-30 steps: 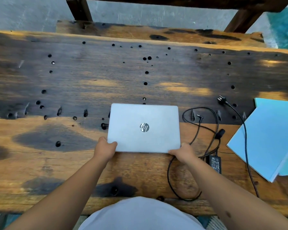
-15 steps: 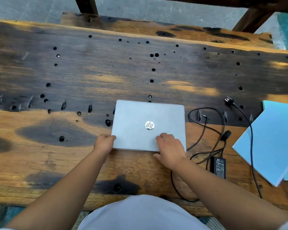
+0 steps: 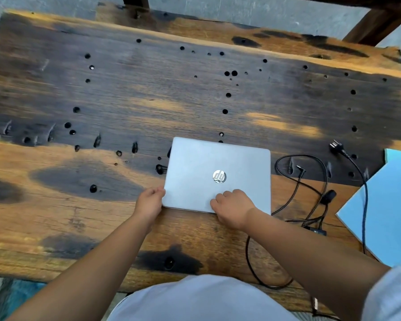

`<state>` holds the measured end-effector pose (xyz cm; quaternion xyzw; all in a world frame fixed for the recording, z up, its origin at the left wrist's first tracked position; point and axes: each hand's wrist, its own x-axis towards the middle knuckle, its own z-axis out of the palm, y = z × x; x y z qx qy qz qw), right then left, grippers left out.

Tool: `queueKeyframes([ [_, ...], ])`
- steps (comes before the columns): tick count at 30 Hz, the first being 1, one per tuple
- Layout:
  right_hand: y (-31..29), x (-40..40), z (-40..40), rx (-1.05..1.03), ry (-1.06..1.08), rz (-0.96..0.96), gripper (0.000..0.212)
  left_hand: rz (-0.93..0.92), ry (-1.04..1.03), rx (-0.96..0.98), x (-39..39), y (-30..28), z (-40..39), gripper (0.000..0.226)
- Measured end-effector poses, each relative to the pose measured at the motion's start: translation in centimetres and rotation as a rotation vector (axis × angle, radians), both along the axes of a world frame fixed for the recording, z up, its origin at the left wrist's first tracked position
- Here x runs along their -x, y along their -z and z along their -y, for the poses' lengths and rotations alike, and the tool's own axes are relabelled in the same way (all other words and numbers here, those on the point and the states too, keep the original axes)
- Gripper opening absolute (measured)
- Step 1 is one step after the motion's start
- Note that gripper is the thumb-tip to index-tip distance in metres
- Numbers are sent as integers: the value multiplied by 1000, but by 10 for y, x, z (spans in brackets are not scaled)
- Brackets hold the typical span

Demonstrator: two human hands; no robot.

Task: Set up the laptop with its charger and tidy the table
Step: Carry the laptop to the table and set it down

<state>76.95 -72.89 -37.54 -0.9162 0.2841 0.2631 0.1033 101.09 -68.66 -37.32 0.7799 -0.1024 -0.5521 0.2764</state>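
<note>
Scorched wooden table [image 3: 125, 107]; closed silver laptop [image 3: 218, 163] centre-frame; my left hand [image 3: 148, 201] grips its lower-left corner, right hand [image 3: 233, 208] presses flat on the lid's near edge; I'd lift there.

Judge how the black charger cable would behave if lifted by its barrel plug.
The charger cable lies in loose overlapping loops, so it is probably floppy and may tangle. Its power brick, mostly hidden behind the right forearm, would likely drag behind. The barrel plug lies free.
</note>
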Motion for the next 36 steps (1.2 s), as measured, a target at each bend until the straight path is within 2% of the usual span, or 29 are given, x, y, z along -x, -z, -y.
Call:
queueKeyframes([
  [5, -4, -1, 1, -13, -54, 3, 17, 95, -145, -105, 18, 9, -43, 20],
  [9, -6, 0, -1, -20, -50, 3, 18, -77, -55, -152, 53, 16, -71, 20],
  [17, -6, -1, -2, -25, -19, -18, 19, -224, 158, -140, 94, 19, -36, 20],
  [27, -8, 1, -2, -58, 2, 0, 20, -192, 83, -222, 97, 27, -29, 31],
  [36, -30, 7, -4, -3, -53, 61, 25, -191, 81, -236, 97, 27, -27, 26],
])
